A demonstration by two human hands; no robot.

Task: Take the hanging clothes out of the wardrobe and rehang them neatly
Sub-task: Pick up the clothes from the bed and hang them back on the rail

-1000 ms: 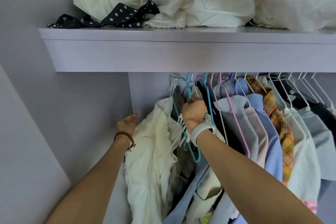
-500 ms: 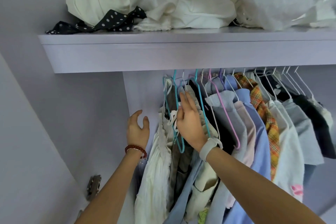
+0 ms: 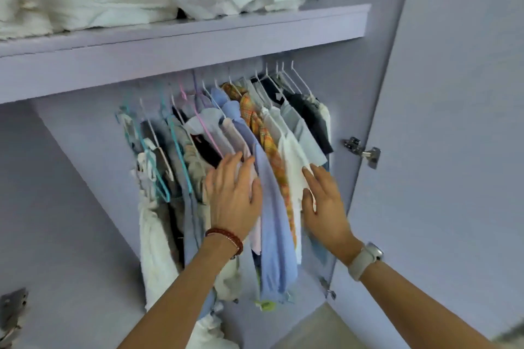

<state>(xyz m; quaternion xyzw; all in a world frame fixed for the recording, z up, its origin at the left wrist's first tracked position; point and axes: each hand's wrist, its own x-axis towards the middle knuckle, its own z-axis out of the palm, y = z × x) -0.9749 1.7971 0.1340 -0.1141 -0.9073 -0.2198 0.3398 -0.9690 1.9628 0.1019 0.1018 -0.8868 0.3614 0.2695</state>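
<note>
Two hands laid flat on clothes [image 3: 272, 207] hung under shelf [image 3: 181, 48]: left hand [image 3: 234, 195] on pale garments, right hand [image 3: 323, 201] on white shirt [image 3: 292, 156], fingers spread. Blue shirt [image 3: 273, 221] flanked.

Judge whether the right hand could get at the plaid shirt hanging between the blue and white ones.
Probably yes: the right hand lies open on the white shirt, right beside the plaid shirt, whose front edge shows uncovered.

No text, label, brand, number or sign can be read anywhere in the head view.
</note>
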